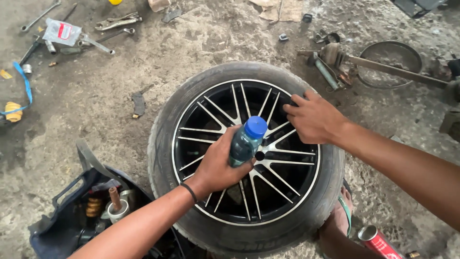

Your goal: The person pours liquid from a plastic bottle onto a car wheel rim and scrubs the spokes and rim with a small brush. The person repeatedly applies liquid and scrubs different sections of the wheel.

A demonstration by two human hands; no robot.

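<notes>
We keep our left hand (218,165) wrapped tight round the bottle (245,142) and our right hand (314,117) spread flat, holding nothing, on the wheel (247,158)

The person's left arm comes up from the lower left of the view, bare, with a thin dark band around the wrist. The left hand (218,165) is curled closed, fingers wrapped round and thumb to the right, knuckles facing the camera. The right arm enters from the lower right edge and stretches leftward, forearm bare and nearly straight. The right hand (314,117) lies palm down, back of the hand toward the camera, fingers bent and pressed downward at their tips (292,108). The two hands are near each other but not touching.
</notes>
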